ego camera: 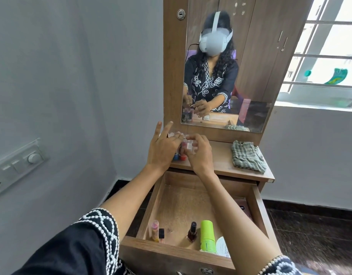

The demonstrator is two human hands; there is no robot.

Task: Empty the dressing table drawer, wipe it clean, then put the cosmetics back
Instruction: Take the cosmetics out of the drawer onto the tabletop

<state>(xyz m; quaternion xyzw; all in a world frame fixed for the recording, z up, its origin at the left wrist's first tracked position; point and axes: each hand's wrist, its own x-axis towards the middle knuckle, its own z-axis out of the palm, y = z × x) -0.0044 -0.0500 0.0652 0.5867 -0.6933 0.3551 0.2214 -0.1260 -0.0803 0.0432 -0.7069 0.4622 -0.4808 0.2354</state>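
Note:
The wooden drawer (151, 203) is pulled open below me. Along its front edge lie a pink tube (155, 230), a dark red nail polish bottle (192, 232), a lime green bottle (208, 235) and a white tube (222, 248). A cluster of small cosmetic bottles (181, 155) stands at the left of the dressing table top (220, 155). My left hand (163, 149) grips the cluster from the left, its index and middle fingers sticking up. My right hand (200, 155) pinches a clear-capped bottle (190, 146) in the same cluster. Both hands hide most of the bottles.
A crumpled checked cloth (246, 155) lies on the right of the table top. The mirror (250, 76) rises behind it, showing a person in a headset. A switch panel (18, 165) is on the left wall, and a barred window (326, 56) at the right.

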